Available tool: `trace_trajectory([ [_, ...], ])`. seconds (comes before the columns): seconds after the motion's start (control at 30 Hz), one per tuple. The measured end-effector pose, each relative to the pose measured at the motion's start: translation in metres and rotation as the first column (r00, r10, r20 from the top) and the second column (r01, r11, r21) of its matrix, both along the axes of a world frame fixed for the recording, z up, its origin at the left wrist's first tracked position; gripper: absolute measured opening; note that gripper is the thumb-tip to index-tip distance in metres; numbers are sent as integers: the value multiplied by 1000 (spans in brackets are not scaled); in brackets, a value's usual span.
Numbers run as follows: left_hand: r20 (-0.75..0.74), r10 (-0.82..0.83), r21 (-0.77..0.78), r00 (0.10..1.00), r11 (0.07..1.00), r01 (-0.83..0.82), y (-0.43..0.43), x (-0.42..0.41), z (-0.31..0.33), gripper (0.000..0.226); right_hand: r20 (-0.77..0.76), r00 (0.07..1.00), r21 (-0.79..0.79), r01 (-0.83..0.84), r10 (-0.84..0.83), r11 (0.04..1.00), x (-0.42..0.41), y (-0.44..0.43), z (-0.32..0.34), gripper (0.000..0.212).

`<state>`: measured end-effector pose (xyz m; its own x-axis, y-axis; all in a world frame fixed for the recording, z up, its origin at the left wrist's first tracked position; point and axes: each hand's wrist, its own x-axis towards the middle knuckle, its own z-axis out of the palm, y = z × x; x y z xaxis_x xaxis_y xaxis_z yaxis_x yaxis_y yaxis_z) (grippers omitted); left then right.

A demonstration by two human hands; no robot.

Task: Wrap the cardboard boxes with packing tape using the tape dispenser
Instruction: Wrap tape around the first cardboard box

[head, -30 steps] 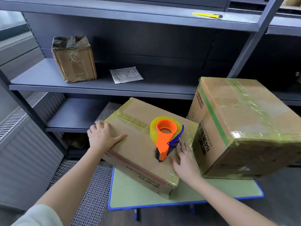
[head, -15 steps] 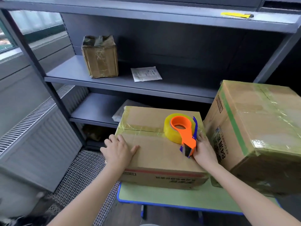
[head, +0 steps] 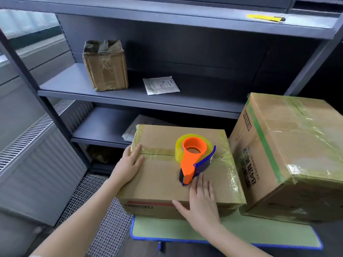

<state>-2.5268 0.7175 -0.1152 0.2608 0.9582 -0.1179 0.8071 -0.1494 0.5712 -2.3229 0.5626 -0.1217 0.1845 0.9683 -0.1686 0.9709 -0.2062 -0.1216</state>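
you stand at a small table [head: 241, 232] with a pale green top and a blue rim, set in front of a dark grey metal shelving unit [head: 141, 102]. two cardboard boxes sit on the table. the flatter box [head: 159, 179] lies under both your hands, its seam and side edges covered in clear yellowish tape. the tape dispenser [head: 193, 158], orange with a blue guard and a roll of yellowish tape, rests on top of this box, right of its middle, over the seam. neither hand holds it.

your left hand [head: 130, 166] lies flat on the box's top left edge, fingers straight, gripping nothing. your right hand [head: 202, 199] lies spread on the near top edge, fingers straight and pointing at the dispenser's base, thumb down over the front face. whether the fingertips touch the dispenser cannot be told.

the bigger box [head: 297, 154], heavily taped and marked with a green stripe, stands just beside the first, on its right.

on the middle shelf a small taped box [head: 105, 67] stands upright, with a flat white packet [head: 161, 85] near it. a yellow utility knife [head: 265, 17] lies on the top shelf at the right. to the left a grey ribbed radiator [head: 31, 154] runs along the wall, and a metal mesh grating [head: 96, 204] covers the floor between it and the table.
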Motion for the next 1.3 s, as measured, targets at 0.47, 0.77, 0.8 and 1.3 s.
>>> trace_trajectory([
  [0.47, 157, 395, -10, 905, 917, -398, -69, 37, -16, 51, 45, 853, -170, -506, 520, 845, 87, 42, 25, 132],
  [0.77, 60, 546, -93, 836, 836, -540, -101, 78, 0, 57, -167, 920, -335, -391, 354, 857, 107, 63, 54, 86],
  [0.8, 47, 523, -49, 851, 852, -521, -94, 70, 1, 56, -191, 931, -333, -360, 312, 871, 94, 59, 56, 85],
  [1.3, -390, 149, 213, 909, 975, -68, 20, 10, 4, 69, 18, 993, -247, -111, 119, 963, -46, 8, 38, 117],
])
